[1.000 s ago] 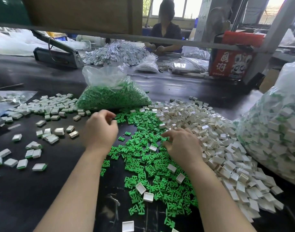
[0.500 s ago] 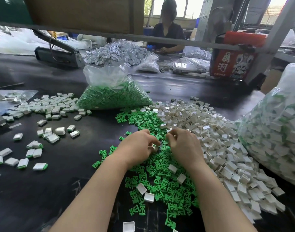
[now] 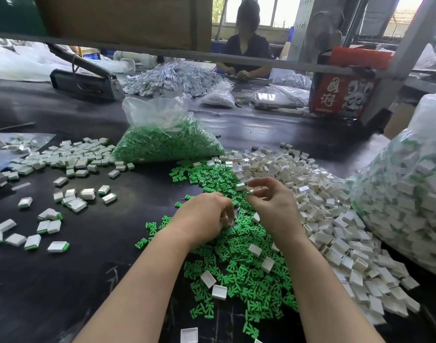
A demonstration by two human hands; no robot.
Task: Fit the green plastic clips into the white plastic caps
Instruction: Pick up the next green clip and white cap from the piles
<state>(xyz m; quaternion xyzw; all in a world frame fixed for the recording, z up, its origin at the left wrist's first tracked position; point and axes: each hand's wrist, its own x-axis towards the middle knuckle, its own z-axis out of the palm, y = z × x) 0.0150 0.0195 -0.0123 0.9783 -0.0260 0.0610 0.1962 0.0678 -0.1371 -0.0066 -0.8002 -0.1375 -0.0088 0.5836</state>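
Note:
Loose green clips (image 3: 239,271) are spread over the dark table in front of me, with a heap of white caps (image 3: 325,209) to their right. My left hand (image 3: 204,219) is curled palm-down over the clips, and its fingertips grip a white cap (image 3: 225,220) that is mostly hidden. Just to the right and slightly higher, my right hand (image 3: 274,204) pinches a small piece between thumb and forefinger. It looks like a green clip (image 3: 250,192). The two hands are a few centimetres apart.
A clear bag of green clips (image 3: 167,142) lies behind the hands. Fitted caps (image 3: 71,157) are scattered at the left. A big bag of fitted caps (image 3: 410,199) bulges at the right. Across the table are a sealing machine (image 3: 83,80), a red box (image 3: 343,95) and a seated person (image 3: 246,45).
My left hand came in from the left to meet the right hand over the clips. The hands have since parted a little, and the right one has lifted.

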